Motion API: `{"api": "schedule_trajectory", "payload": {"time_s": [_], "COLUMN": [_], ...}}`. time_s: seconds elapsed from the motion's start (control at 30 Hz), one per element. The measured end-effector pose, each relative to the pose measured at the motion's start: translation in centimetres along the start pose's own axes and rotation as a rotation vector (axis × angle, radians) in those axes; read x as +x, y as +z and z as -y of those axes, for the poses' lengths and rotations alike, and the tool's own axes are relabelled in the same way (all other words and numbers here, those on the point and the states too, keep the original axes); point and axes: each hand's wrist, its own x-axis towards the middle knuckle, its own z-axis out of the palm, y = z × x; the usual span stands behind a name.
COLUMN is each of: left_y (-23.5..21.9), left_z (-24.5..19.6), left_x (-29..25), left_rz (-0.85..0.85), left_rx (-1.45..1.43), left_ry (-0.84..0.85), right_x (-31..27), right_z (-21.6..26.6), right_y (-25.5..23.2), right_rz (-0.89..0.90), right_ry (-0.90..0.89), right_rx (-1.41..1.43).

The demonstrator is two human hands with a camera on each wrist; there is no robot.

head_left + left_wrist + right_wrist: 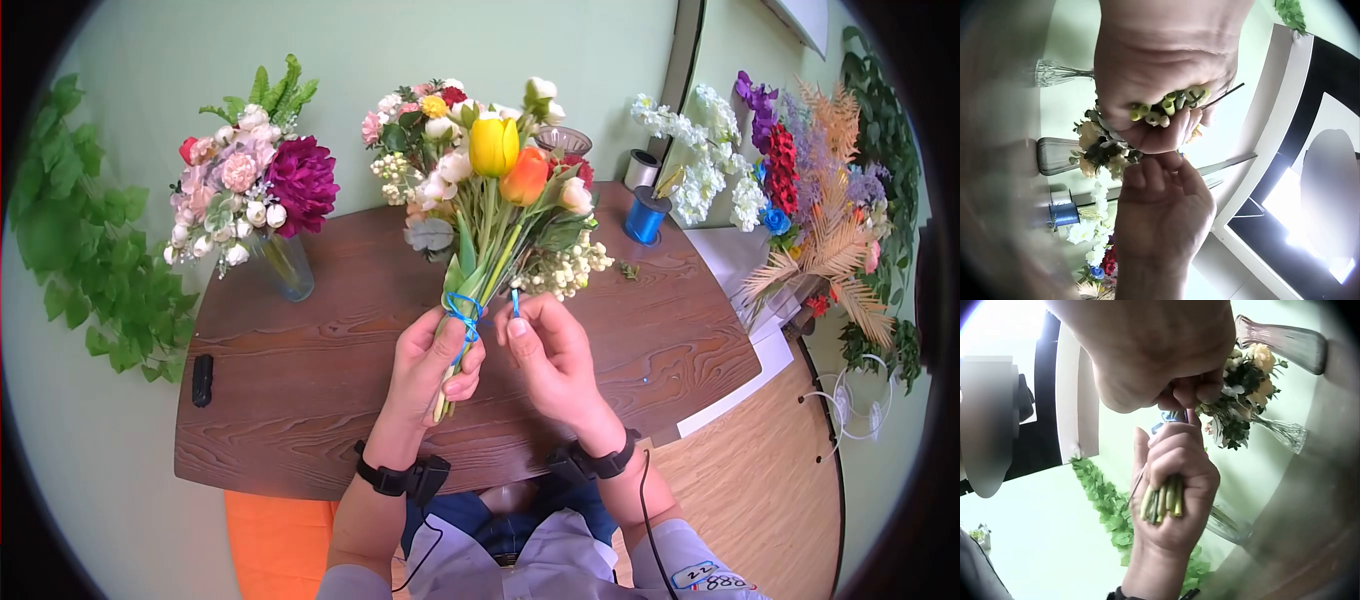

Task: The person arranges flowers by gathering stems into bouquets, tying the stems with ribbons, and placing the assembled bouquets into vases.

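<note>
A bouquet of artificial flowers with a yellow tulip (494,148) and an orange tulip (526,177) stands tilted over the table in the head view. My left hand (418,365) wraps round its green stems (1161,501), whose cut ends poke out below the fist in both wrist views. Thin blue ribbon (463,308) is looped round the stems at the top of that hand. Just right of the stems, my right hand (552,362) pinches a piece of the blue ribbon between thumb and fingers. Its fingertips are close beside the left hand in the left wrist view.
A glass vase (290,272) of pink and purple flowers stands left on the dark wooden table (300,410). More flowers are behind the bouquet. A blue ribbon spool (646,218) and a white spool (641,168) stand back right. A small black object (202,380) lies near the left edge.
</note>
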Motion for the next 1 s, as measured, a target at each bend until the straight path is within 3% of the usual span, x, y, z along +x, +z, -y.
{"api": "schedule_trajectory", "payload": {"time_s": [0.13, 0.27, 0.33, 0.43, 0.57, 0.63, 0.73, 0.87, 1.0], "left_y": [0.9, 0.8, 0.7, 0.6, 0.5, 0.5, 0.5, 0.3, 0.2], "left_z": [0.1, 0.5, 0.6, 0.9, 0.9, 0.8, 0.7, 0.9, 1.0], "left_x": [0.1, 0.3, 0.3, 0.3, 0.3, 0.3, 0.3, 0.4, 0.4], "left_rz": [-0.091, -0.15, -0.148, -0.129, -0.103, -0.108, -0.123, -0.132, -0.143], "left_rx": [0.096, 0.148, 0.163, 0.172, 0.182, 0.15, 0.121, 0.121, 0.116], "left_ry": [-0.004, 0.003, 0.002, -0.003, -0.011, -0.015, -0.019, -0.023, -0.025], "right_x": [1.3, 2.8, 3.5, 4.0, 4.1, 3.7, 3.5, 3.5, 4.1], "right_z": [1.8, 2.0, 2.7, 3.2, 2.9, 3.0, 2.9, 2.4, 2.9], "right_y": [-0.6, -1.2, -1.6, -1.6, -1.3, -1.3, -1.3, -1.9, -2.3], "right_rz": [0.07, 0.037, 0.039, 0.027, 0.013, 0.074, 0.083, 0.129, 0.244], "right_ry": [-0.027, -0.195, -0.357, -0.246, -0.167, 0.154, 0.251, 0.17, -0.091], "right_rx": [0.013, -0.277, -0.632, -0.751, -0.617, -0.243, 0.013, -0.052, -0.45]}}
